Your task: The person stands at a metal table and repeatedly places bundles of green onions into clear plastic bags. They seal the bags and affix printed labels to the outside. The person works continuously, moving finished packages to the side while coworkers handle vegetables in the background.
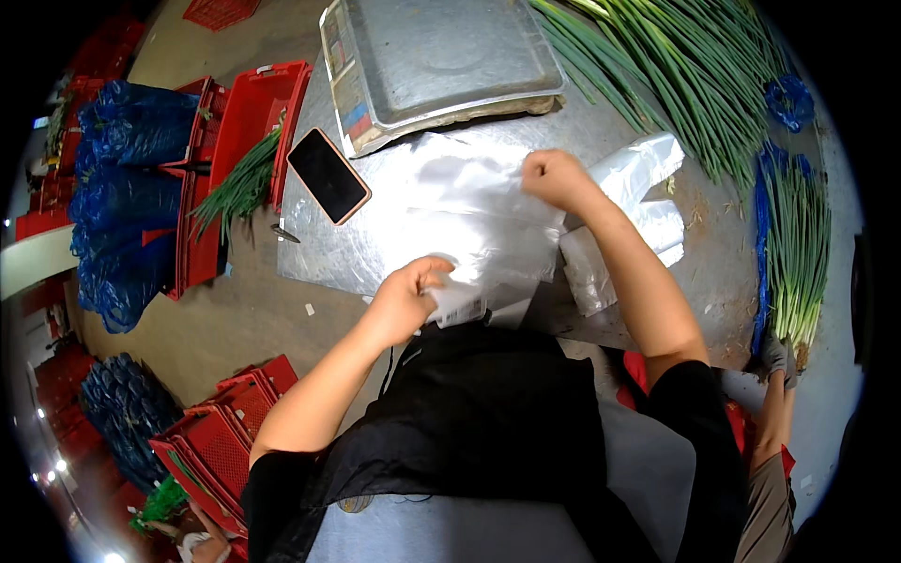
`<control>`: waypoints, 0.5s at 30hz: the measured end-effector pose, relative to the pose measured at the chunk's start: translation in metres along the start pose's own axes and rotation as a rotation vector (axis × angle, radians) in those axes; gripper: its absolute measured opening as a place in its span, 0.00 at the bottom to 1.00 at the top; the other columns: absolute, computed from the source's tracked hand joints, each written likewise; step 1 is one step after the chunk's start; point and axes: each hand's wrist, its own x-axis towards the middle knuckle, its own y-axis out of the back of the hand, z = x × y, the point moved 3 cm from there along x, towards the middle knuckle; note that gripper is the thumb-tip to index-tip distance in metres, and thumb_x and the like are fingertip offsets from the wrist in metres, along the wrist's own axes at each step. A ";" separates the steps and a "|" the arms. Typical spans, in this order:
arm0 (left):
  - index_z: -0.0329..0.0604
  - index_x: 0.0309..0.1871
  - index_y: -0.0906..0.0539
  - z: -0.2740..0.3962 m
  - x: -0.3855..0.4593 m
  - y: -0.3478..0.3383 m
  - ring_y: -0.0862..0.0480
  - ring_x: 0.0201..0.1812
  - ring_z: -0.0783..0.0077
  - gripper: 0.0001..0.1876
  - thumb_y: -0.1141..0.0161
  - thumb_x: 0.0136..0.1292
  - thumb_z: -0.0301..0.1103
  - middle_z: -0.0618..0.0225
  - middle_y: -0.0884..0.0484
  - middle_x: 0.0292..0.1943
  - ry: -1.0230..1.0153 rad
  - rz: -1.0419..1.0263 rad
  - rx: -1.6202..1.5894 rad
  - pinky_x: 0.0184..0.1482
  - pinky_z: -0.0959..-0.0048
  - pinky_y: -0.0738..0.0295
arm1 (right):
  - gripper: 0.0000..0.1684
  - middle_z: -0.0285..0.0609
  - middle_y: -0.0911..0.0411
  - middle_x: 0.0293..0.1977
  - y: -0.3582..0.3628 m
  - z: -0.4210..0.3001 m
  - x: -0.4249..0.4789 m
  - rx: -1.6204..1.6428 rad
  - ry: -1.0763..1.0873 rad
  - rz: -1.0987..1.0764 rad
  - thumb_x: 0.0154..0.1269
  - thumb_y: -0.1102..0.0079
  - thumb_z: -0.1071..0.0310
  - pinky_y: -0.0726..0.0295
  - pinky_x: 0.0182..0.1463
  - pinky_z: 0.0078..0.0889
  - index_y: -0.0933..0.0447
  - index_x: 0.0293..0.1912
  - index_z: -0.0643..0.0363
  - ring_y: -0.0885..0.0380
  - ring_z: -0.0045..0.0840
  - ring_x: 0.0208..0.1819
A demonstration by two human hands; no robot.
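A clear plastic bag [479, 211] is spread over the metal tabletop in front of me, bright with glare. At its near edge, my left hand [405, 302] pinches the plastic beside a white label [461, 311] that bears a printed code. My right hand [559, 181] is curled closed at the bag's far right corner and seems to grip it. Under and beside my right forearm lie folded bundles of clear plastic bags [644, 169]. A weighing scale [457, 56] with a metal pan stands just beyond the bag.
A phone [329, 176] and a dark-bladed tool [285, 233] lie at the table's left side. Green onions [676, 70] are heaped at the far right. Red crates [260, 98] and blue bags [134, 204] stand left. A co-worker's gloved hands [778, 359] hold green onions at right.
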 end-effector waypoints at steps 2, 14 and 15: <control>0.37 0.34 0.19 -0.011 0.030 -0.002 0.24 0.30 0.81 0.09 0.46 0.52 0.15 0.71 0.20 0.28 0.038 0.137 -0.102 0.33 0.82 0.30 | 0.01 0.41 0.24 0.24 0.026 -0.013 -0.010 -0.271 0.140 0.480 0.50 0.44 0.75 0.27 0.31 0.31 0.25 0.26 0.59 0.24 0.33 0.27; 0.39 0.45 0.19 -0.049 0.087 0.024 0.18 0.41 0.64 0.18 0.33 0.49 0.34 0.57 0.16 0.38 -0.036 0.158 0.548 0.43 0.69 0.24 | 0.35 0.50 0.28 0.51 -0.061 -0.001 -0.079 -0.276 0.289 -0.265 0.50 0.35 0.51 0.33 0.57 0.39 0.31 0.54 0.59 0.31 0.42 0.55; 0.37 0.44 0.19 -0.063 0.068 0.030 0.19 0.39 0.68 0.18 0.32 0.50 0.33 0.60 0.17 0.35 0.118 0.142 0.319 0.42 0.70 0.24 | 0.37 0.51 0.29 0.52 -0.061 -0.005 -0.078 -0.300 0.283 -0.306 0.50 0.35 0.50 0.34 0.59 0.39 0.32 0.56 0.59 0.32 0.42 0.56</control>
